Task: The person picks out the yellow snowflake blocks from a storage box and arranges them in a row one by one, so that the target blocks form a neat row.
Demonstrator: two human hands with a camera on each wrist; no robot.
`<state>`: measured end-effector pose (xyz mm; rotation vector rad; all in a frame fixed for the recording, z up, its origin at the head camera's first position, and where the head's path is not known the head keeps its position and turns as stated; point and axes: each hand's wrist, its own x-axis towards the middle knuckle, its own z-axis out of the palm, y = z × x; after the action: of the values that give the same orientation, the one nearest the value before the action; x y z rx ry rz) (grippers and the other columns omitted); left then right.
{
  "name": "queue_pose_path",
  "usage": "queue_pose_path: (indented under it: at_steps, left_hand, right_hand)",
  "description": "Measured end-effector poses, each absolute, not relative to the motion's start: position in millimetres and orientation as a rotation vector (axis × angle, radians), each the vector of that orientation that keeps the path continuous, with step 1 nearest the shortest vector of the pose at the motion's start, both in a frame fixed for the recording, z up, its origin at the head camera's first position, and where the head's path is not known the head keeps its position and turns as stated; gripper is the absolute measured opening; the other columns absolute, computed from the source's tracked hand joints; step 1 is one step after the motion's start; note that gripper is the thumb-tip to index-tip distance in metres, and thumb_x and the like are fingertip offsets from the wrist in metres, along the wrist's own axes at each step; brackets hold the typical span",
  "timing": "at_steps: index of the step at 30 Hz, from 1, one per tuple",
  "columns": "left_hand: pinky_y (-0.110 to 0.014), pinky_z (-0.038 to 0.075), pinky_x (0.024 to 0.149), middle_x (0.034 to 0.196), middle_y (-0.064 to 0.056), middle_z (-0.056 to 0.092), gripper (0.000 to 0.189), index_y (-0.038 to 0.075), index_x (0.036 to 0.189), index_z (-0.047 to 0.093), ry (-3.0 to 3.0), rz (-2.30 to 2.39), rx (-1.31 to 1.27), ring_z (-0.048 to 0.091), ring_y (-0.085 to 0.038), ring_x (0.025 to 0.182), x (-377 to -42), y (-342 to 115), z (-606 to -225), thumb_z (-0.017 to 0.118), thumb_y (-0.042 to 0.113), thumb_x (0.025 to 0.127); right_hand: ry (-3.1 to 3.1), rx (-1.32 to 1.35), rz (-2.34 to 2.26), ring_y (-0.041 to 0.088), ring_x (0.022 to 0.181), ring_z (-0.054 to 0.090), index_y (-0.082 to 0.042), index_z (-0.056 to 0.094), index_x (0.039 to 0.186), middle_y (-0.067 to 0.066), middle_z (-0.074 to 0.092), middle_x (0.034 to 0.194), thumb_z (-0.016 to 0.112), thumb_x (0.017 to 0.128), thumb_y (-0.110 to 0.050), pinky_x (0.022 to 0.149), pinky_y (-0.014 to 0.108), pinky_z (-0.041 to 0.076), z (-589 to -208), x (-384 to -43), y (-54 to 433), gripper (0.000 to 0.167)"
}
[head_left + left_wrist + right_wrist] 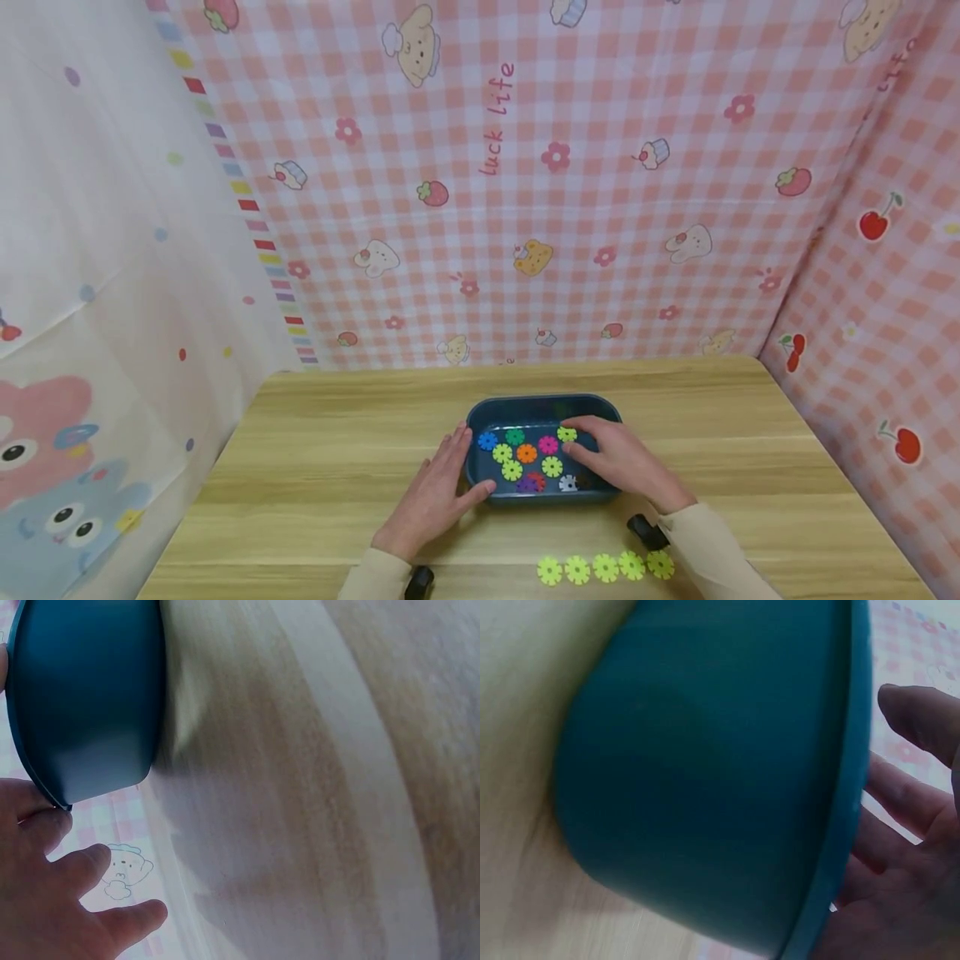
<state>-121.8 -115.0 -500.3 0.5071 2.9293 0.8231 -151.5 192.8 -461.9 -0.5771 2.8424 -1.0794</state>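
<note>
A dark teal plastic tub (pixel 543 497) holds several small notched snowflake discs in different colours. My left hand (pixel 437 490) rests against the tub's left end, fingers extended along the rim and thumb at the near left corner; in the left wrist view some fingers spread past the rim. My right hand (pixel 618 457) reaches over the right side into the tub. Its thumb and forefinger stand apart on either side of a yellow-green snowflake disc (pixel 567 434). In the right wrist view the tub wall (pixel 705 780) hides the discs, and the thumb (pixel 922 720) is apart from the fingers.
A row of several yellow-green discs (pixel 606 567) lies on the wooden table (pixel 322 467) in front of the tub, near my right forearm. Black wrist straps show at both sleeves. Patterned cloth hangs behind the table and at both sides.
</note>
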Motion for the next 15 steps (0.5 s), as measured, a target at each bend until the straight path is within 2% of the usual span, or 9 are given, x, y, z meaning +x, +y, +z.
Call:
queue_pose_path:
  at_steps: [15]
  left_hand:
    - [-0.067, 0.025, 0.120, 0.172, -0.009, 0.018, 0.089, 0.009, 0.166, 0.022, 2.926, 0.822, 0.521, 0.020, -0.038, 0.156, -122.0, -116.6, -500.7, 0.058, 0.059, 0.101]
  right_hand:
    - [2.818, -0.557, -0.889, 0.035, 0.129, 0.059, 0.000, 0.064, 0.137, 0.016, 0.065, 0.137, 0.067, 0.102, -0.024, 0.109, 0.056, 0.047, -471.0, -172.2, 175.5, 0.042]
